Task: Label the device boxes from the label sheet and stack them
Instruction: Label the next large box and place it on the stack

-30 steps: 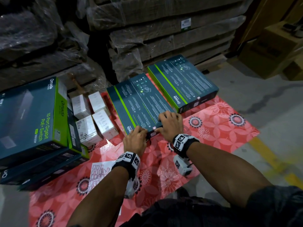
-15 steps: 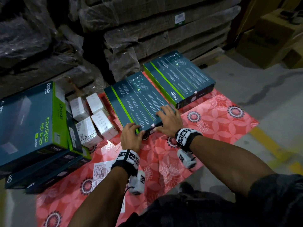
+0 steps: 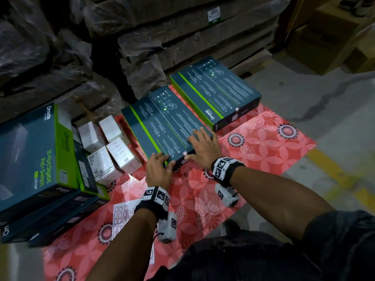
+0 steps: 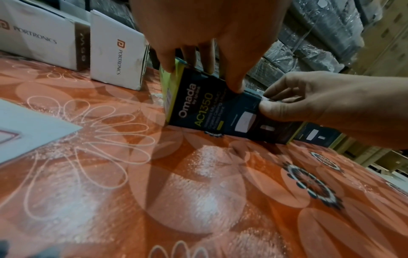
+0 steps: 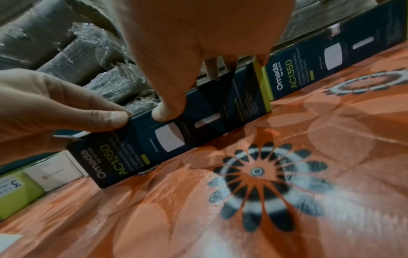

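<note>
A dark teal device box (image 3: 164, 126) with a green stripe lies flat on the red floral mat (image 3: 263, 151). My left hand (image 3: 161, 162) grips its near left corner, fingers on top and thumb on the front face (image 4: 198, 108). My right hand (image 3: 195, 146) lies over the near edge, fingers spread on the lid. Its thumb (image 5: 167, 111) presses the front face beside a small white label (image 3: 185, 153). A second, matching device box (image 3: 215, 92) lies further back on the right. The label sheet (image 3: 123, 216) lies on the mat under my left forearm.
A stack of larger teal switch boxes (image 3: 30, 159) fills the left. Several small white boxes (image 3: 109, 151) stand between that stack and the near device box. Wrapped pallets (image 3: 162, 33) wall off the back. Bare concrete floor (image 3: 304, 94) with a yellow line lies to the right.
My right hand's fingers have spread forward over the box lid. My left hand has shifted left to the box's near corner. The box itself has stayed put.
</note>
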Available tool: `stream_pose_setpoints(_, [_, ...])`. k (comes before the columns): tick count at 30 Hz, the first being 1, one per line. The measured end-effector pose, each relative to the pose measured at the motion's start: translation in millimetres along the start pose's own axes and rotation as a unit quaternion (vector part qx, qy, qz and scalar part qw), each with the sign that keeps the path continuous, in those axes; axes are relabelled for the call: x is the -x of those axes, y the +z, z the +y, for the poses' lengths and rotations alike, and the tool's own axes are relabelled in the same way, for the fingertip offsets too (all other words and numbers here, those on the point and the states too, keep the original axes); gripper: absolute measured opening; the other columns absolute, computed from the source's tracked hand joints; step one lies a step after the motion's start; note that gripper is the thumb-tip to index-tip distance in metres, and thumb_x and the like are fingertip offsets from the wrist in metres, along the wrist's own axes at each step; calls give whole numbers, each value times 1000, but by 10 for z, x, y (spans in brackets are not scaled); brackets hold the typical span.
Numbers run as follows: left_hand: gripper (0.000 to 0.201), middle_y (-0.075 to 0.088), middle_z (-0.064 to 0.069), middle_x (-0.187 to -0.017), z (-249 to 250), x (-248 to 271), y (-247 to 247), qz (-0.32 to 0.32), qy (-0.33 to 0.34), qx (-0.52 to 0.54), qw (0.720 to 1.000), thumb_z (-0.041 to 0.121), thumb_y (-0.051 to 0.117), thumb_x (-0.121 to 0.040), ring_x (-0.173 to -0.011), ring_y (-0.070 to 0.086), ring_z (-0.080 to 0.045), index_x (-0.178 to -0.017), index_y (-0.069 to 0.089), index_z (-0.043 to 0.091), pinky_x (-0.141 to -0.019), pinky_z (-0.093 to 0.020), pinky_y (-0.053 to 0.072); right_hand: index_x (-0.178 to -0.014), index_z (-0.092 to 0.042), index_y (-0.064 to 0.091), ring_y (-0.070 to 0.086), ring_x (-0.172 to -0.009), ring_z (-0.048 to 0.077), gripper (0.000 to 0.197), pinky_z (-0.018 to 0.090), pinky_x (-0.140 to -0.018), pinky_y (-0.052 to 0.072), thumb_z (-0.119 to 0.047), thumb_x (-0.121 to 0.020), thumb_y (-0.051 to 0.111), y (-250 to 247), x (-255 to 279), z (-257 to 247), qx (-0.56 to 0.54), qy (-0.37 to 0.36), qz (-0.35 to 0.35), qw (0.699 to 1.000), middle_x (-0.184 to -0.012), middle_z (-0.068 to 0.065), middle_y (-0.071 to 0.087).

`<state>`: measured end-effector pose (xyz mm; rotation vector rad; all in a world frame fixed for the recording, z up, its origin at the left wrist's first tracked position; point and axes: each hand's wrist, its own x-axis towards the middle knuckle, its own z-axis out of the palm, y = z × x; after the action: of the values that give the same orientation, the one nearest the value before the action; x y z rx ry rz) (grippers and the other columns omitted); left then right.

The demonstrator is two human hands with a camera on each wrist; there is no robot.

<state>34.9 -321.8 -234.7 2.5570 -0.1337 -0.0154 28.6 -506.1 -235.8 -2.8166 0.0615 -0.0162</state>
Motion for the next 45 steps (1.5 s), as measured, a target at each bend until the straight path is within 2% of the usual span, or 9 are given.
stream_pose_setpoints(5, [33,59,-10,-128,-25,-17,25,0,-5,14,1000,25,72,-85,-124,50,-29,-114,70,9,-106,-43,39,-120,-26,50,22,-148,26,54,56,-117,17,-56,-80,70,41,-29,-47,13,14,17,1000,-145,1,43])
stream_pose_setpoints(9, [33,59,-10,-128,-22,-14,20,-1,-1,5,1000,25,72,-86,-122,50,-28,-115,70,9,-105,-42,40,-120,-27,50,20,-149,25,53,56,-117,16,-55,-80,71,11,-29,-39,-3,18,9,1000,-147,0,41])
stream_pose_setpoints(12, [33,59,-10,-129,-23,-17,12,-4,-2,3,1000,25,71,-86,-124,49,-28,-115,70,10,-106,-43,39,-123,-26,50,18,-149,26,59,56,-117,15,-60,-79,70,-19,-19,-3,-11,4,-7,1000,-149,1,38])
stream_pose_setpoints(17, [34,57,-8,-132,-19,-23,7,-13,-13,-2,1000,27,70,-87,-128,47,-27,-117,69,11,-107,-46,39,-120,-28,48,25,-144,26,57,57,-113,22,-61,-79,69,-1,-47,-81,22,24,-3,999,-140,0,42])
stream_pose_setpoints(20, [35,56,-8,-132,-10,-18,-3,-13,-9,-5,1000,28,70,-88,-126,47,-26,-119,68,11,-106,-43,40,-122,-27,46,21,-147,26,55,58,-114,19,-56,-82,69,18,-38,-102,24,28,-1,999,-143,1,40])
stream_pose_setpoints(25, [36,56,-8,-131,3,2,-9,-9,-3,-10,1000,28,69,-88,-124,49,-25,-119,68,11,-104,-41,41,-131,-25,44,14,-151,25,66,57,-118,11,-64,-81,64,-34,9,-32,5,7,-21,1000,-153,1,32])
stream_pose_setpoints(33, [34,58,-10,-128,-8,-8,-23,-9,7,-12,1000,27,70,-87,-121,51,-28,-116,70,10,-103,-40,41,-131,-23,46,19,-149,29,60,60,-115,13,-59,-85,62,16,-2,-113,34,19,-6,999,-149,4,37])
stream_pose_setpoints(39, [33,59,-10,-126,4,-3,-36,-9,12,-16,1000,28,70,-87,-119,52,-29,-115,70,9,-102,-41,42,-131,-25,43,15,-151,27,62,59,-116,15,-65,-86,58,-19,19,-27,29,-5,-19,999,-154,3,32])
stream_pose_setpoints(45, [34,58,-8,-127,30,7,-45,-7,4,-25,1000,29,68,-88,-121,51,-27,-117,69,12,-101,-40,42,-126,-25,45,20,-149,29,54,58,-114,19,-61,-87,59,-53,4,-67,41,-1,-16,999,-147,3,38])
